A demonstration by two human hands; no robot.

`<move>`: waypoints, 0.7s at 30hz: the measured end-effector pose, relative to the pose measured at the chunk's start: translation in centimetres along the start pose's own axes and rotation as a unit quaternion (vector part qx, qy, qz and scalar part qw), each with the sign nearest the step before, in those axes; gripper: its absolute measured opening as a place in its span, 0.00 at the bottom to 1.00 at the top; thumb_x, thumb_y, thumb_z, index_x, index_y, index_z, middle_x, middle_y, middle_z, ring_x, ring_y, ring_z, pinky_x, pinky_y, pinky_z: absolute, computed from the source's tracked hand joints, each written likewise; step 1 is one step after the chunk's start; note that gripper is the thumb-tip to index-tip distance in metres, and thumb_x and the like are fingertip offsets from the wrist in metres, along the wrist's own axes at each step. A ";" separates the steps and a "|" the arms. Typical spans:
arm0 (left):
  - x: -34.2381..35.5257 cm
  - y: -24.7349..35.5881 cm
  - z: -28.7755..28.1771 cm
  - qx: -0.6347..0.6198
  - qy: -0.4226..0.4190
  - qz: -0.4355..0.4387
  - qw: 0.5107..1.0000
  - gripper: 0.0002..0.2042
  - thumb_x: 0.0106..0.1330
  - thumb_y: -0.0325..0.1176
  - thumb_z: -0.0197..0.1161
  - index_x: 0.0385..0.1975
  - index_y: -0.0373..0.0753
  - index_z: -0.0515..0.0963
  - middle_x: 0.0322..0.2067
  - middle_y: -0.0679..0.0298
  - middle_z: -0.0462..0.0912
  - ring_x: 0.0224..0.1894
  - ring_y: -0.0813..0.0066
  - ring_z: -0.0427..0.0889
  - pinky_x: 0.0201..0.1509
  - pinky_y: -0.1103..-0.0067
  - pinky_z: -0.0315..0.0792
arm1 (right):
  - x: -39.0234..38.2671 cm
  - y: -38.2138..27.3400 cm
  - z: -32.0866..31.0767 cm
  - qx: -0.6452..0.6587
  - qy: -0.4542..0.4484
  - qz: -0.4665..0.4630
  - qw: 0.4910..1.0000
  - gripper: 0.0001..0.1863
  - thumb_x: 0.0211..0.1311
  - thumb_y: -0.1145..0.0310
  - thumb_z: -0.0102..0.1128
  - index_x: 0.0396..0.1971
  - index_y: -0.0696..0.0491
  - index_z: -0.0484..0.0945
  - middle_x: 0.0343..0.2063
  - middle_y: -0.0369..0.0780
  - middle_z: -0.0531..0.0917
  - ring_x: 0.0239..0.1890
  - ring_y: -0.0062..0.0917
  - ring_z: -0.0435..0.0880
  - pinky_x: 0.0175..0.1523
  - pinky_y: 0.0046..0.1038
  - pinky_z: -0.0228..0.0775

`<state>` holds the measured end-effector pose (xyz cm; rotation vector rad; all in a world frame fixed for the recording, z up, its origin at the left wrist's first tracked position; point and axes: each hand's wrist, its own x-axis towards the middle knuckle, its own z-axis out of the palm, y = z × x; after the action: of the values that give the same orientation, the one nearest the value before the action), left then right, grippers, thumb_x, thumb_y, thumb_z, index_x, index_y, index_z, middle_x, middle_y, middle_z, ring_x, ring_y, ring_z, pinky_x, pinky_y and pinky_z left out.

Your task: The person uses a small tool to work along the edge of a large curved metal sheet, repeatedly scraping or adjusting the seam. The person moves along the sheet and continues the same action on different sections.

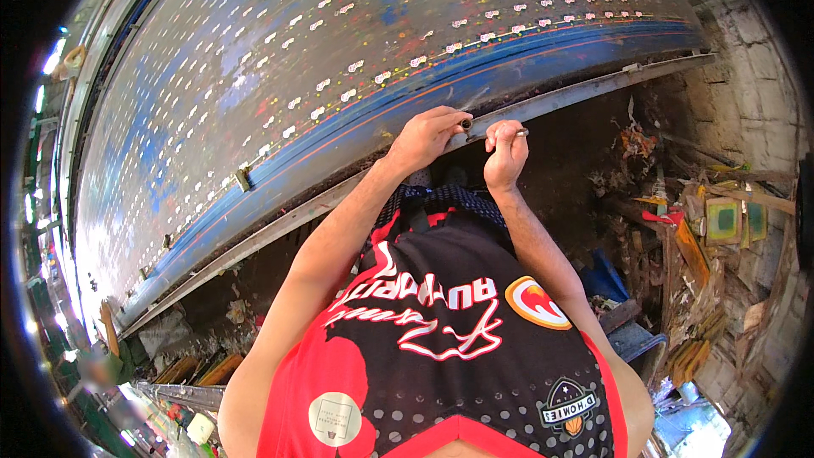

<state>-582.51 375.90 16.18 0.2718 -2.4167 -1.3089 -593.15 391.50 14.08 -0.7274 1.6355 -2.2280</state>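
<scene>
My left hand [426, 139] is at the near edge of a long printing table [280, 131], its fingertips closed on a small dark round metal piece [466, 124] with a hollow-looking end. Just to the right, my right hand [506, 157] is a fist around a short thin metal rod [523, 132], whose tip sticks out past the thumb. Both hands are over the grey metal rail [577, 102] that runs along the table's edge. Rows of small white and pink printed shapes cover the blue-stained tabletop.
Small metal stops [243, 179] sit along the table's near edge on the left. At the right, wooden frames and scraps [691, 246] are piled against a block wall [755, 76]. A blue chair-like object [632, 341] stands by my right elbow.
</scene>
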 end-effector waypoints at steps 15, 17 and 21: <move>-0.7 -0.8 0.6 0.012 -0.014 -0.013 1.000 0.12 0.70 0.24 0.65 0.51 0.39 0.87 0.44 0.55 0.87 0.47 0.52 0.88 0.52 0.65 0.82 | -1.7 -3.3 2.5 -0.410 -0.319 -0.281 0.807 0.12 0.62 0.60 0.69 0.25 0.47 0.75 0.25 0.35 0.74 0.32 0.30 0.76 0.40 0.33 0.72; 0.6 -0.5 -0.1 -0.030 -0.020 -0.038 0.999 0.14 0.71 0.23 0.65 0.54 0.40 0.86 0.45 0.55 0.87 0.48 0.51 0.87 0.53 0.64 0.82 | -1.8 -3.6 2.3 -0.419 -0.370 -0.290 0.777 0.12 0.63 0.60 0.68 0.26 0.47 0.75 0.27 0.35 0.75 0.34 0.30 0.77 0.40 0.34 0.72; 0.8 0.3 0.2 0.006 -0.036 0.006 0.999 0.16 0.71 0.21 0.62 0.57 0.41 0.82 0.48 0.56 0.84 0.52 0.53 0.84 0.56 0.64 0.79 | -3.0 -3.9 2.1 -0.454 -0.420 -0.297 0.727 0.13 0.65 0.57 0.67 0.26 0.47 0.75 0.30 0.35 0.77 0.37 0.29 0.77 0.42 0.33 0.71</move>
<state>-583.29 375.93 16.50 0.2177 -2.4819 -1.3206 -589.19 392.54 17.52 -2.3299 1.9781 -0.7557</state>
